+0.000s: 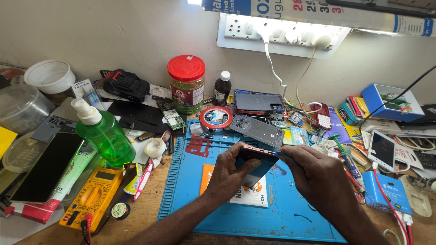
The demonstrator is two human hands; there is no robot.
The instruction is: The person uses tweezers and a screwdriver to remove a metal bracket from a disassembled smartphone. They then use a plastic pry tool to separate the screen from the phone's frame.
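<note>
My left hand (230, 171) grips a smartphone (257, 159) with a pinkish frame, held tilted above the blue work mat (190, 199). My right hand (313, 174) pinches a small blue pick (277, 154) against the phone's upper right edge. A grey phone back cover (257, 129) lies on the mat just beyond the hands, beside a red-rimmed round tape roll (216, 117).
A green spray bottle (103, 134), yellow multimeter (92, 198) and dark phone (47, 167) lie left. A red-lidded jar (186, 84) and small dark bottle (221, 89) stand at the wall. Boxes, a white phone (382, 149), cables and tools crowd the right. A power strip (281, 36) hangs above.
</note>
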